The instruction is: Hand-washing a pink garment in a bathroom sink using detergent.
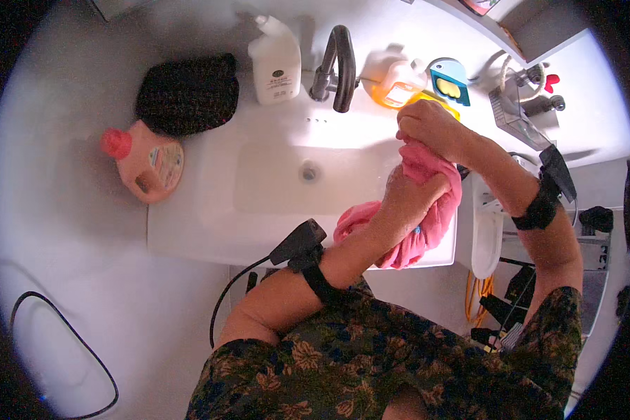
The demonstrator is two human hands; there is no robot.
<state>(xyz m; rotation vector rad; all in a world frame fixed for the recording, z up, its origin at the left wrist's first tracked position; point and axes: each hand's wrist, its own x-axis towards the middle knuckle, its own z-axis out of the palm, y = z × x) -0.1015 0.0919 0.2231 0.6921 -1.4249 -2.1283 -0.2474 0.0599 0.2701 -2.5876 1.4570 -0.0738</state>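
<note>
A bunched pink cloth (441, 210) hangs over the right front corner of a white sink (199, 226). My left hand (412, 191) grips its upper part in a fist. Just above and to the right, my right hand (430, 126) is closed on the cloth's top end. Lower folds of the cloth rest on the sink's front rim. The basin's drain (308, 172) is visible, and a dark curved faucet (341, 68) stands at the back. Dark devices on straps are worn on both forearms.
Left of the faucet stand a white bottle (277, 65), a black cloth bundle (189, 94) and a pink jug (149, 163) with a red cap. To its right are an orange-liquid bottle (399, 84) and a blue holder (449, 79). A clear wall shelf (520, 115) juts out at right.
</note>
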